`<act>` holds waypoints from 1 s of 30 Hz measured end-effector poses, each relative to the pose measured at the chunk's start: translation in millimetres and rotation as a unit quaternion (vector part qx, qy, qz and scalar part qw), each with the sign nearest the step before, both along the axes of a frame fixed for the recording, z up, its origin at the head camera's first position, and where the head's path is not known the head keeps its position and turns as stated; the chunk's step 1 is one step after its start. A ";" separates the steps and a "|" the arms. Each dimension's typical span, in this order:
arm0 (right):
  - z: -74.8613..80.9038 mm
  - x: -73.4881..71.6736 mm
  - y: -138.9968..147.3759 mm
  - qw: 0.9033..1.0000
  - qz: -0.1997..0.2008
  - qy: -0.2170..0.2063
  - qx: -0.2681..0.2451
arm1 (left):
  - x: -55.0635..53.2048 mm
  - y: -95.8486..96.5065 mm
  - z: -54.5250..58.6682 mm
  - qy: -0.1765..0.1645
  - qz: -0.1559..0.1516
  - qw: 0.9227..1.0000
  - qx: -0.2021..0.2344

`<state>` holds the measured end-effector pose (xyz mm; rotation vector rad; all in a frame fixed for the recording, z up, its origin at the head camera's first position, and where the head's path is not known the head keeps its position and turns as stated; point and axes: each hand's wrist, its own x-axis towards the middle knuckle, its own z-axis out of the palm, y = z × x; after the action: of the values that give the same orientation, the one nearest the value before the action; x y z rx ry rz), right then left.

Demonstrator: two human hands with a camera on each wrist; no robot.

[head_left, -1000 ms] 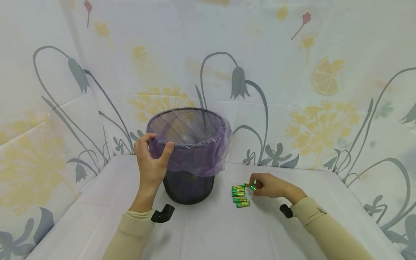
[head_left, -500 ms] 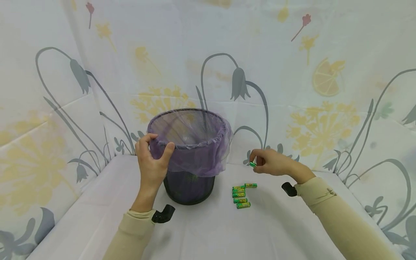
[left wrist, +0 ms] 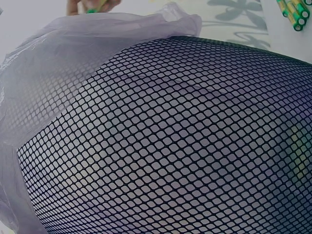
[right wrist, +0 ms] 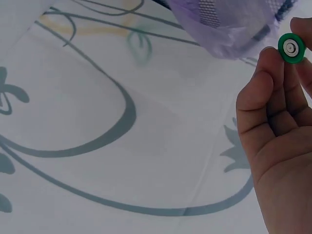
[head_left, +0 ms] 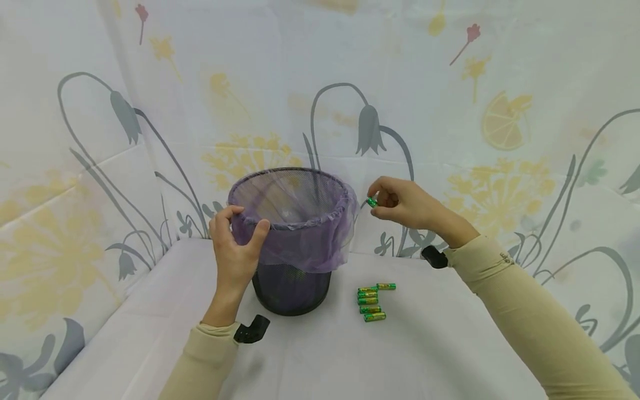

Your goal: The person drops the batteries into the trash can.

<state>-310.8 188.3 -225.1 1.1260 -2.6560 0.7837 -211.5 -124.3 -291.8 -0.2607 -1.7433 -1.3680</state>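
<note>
A black mesh wastebasket (head_left: 290, 294) stands upright, lined with a thin purple bag (head_left: 295, 247) folded over its rim. My left hand (head_left: 235, 255) grips the rim at the near left, fingers over the edge and thumb at the front. To the right of the rim and about level with it, my right hand (head_left: 412, 205) pinches a green battery (head_left: 372, 202) between thumb and fingers. The right wrist view shows that battery's round end (right wrist: 291, 48) facing the camera. Mesh (left wrist: 161, 136) fills most of the left wrist view, where the left hand is hidden.
Several green and yellow batteries (head_left: 368, 301) lie in a loose column on the white table right of the basket, one battery (head_left: 386, 286) set apart at the top. A green-yellow patch (left wrist: 298, 151) shows through the mesh. Behind hangs a flower-printed cloth (head_left: 425, 111).
My right hand has lifted a battery off the table and carried it up, then left toward the basket's rim. The left hand stays on the rim.
</note>
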 end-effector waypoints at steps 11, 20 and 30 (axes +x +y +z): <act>28.5 -11.3 -48.6 0.999 0.031 0.014 -0.018 | 0.7 0.7 -0.6 -0.004 -0.001 1.000 0.000; 33.4 -25.2 -93.5 0.998 0.051 -0.011 -0.021 | -6.4 -3.3 -5.8 0.001 0.003 1.000 -0.001; 29.0 -31.8 -129.5 0.998 0.053 -0.041 0.005 | -32.8 -17.5 -31.0 -0.005 0.012 1.000 -0.013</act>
<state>-342.6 58.7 -196.1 1.2729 -2.6887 0.8530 -244.3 -141.7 -322.8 -0.2478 -1.7681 -1.3329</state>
